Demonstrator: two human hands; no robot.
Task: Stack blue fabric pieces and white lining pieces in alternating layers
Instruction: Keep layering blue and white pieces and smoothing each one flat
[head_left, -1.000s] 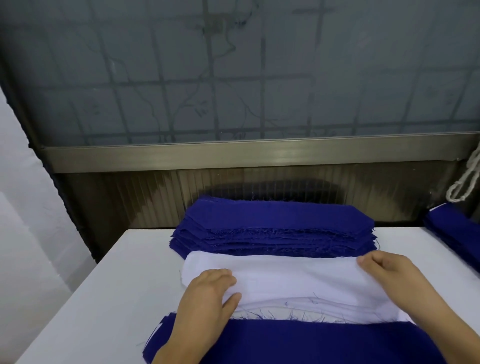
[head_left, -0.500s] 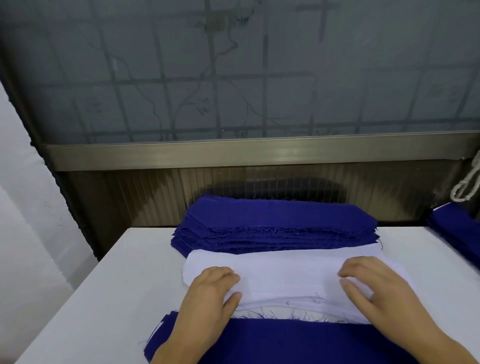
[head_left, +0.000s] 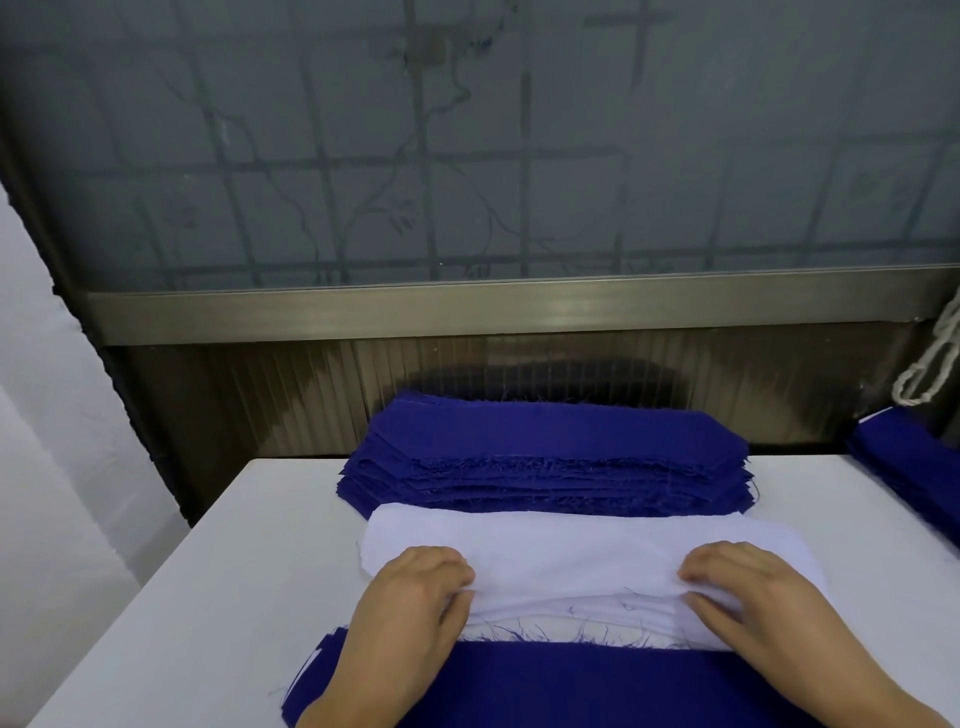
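Note:
A pile of white lining pieces (head_left: 571, 553) lies across the middle of the table. My left hand (head_left: 410, 608) pinches the top piece at its left end, fingers curled on top and thumb at the front edge. My right hand (head_left: 748, 597) holds the same piece near its right end in the same way. Behind the lining stands a thick stack of blue fabric pieces (head_left: 550, 447). A single blue fabric piece (head_left: 571, 686) lies flat nearest me, partly under both wrists.
The white table (head_left: 208, 597) ends at a dark ribbed wall panel (head_left: 311, 395) below a frosted window. Another blue pile (head_left: 909, 467) sits at the right edge, with a looped white cord (head_left: 935, 358) hanging above it.
My right hand has slid left along the white lining, from its far right end toward the middle, and curled onto its front edge. My left hand has stayed put.

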